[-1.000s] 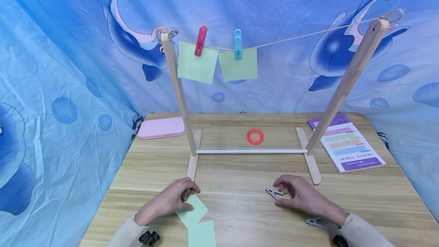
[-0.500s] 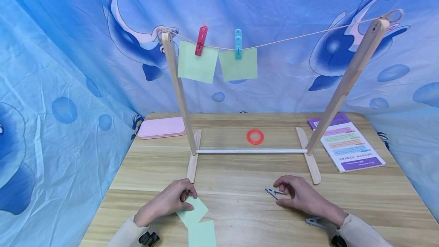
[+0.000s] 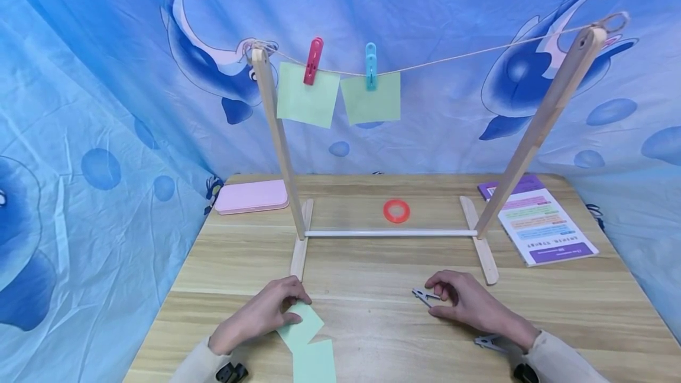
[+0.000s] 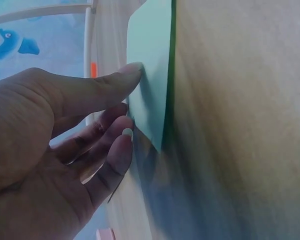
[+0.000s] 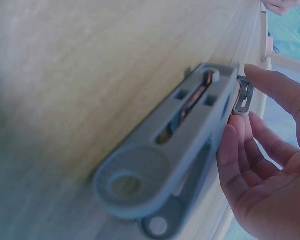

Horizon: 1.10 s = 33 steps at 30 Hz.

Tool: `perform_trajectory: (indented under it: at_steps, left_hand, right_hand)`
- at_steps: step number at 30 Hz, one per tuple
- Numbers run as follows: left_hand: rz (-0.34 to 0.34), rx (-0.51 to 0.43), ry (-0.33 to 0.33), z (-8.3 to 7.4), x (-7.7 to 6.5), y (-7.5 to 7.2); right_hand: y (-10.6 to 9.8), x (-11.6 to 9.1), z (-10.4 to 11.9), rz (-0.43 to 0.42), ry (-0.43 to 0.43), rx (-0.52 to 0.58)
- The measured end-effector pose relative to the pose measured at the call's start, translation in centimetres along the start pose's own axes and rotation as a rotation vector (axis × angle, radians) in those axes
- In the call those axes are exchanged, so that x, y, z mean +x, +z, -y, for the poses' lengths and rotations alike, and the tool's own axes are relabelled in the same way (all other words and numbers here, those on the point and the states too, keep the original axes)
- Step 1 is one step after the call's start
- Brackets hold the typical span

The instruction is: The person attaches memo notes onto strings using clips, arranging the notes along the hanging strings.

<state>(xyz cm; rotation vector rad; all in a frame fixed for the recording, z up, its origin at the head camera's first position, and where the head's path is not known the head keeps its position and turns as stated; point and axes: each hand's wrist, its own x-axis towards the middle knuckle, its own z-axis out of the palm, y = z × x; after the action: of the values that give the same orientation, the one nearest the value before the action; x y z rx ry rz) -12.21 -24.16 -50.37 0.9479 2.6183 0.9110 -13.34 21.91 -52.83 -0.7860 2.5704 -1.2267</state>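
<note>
My left hand [image 3: 264, 314] is at a pale green paper square [image 3: 304, 323], its thumb resting on the paper and the other fingers loosely bent by the edge. A second green paper square [image 3: 314, 363] partly overlaps it. Thumb and fingers of my right hand [image 3: 465, 301] lie around a grey clothespin [image 3: 421, 295], not visibly squeezing it. Under the right wrist lies another grey clothespin [image 3: 485, 342], large in the right wrist view. On the string [image 3: 447, 61], a red clothespin [image 3: 313, 61] and a blue clothespin [image 3: 370, 66] each hold a green paper square.
A wooden frame with a left post [image 3: 276, 135] and right post [image 3: 542, 123] carries the string. A white rod [image 3: 391, 233] joins its feet. Behind are a pink case [image 3: 252, 196], a red ring [image 3: 385, 218] and a booklet [image 3: 548, 223]. Blue curtains hang around the table.
My left fingers shift slightly over the paper. The right hand and the clothespins stay where they were; the head view tilts a little.
</note>
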Motion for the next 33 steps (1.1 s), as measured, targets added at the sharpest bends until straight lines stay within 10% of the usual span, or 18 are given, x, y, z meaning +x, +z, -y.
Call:
perform_trajectory:
  at_steps: [17, 33]
  left_hand:
    - [0.043, 0.018, -0.091, -0.20, -0.02, -0.11]
    - [0.033, 0.038, -0.026, -0.25, 0.15, 0.07]
  right_hand:
    - [0.10, 0.08, 0.04, -0.001, 0.006, 0.007]
    - [0.10, 0.12, -0.14, 0.001, 0.020, 0.006]
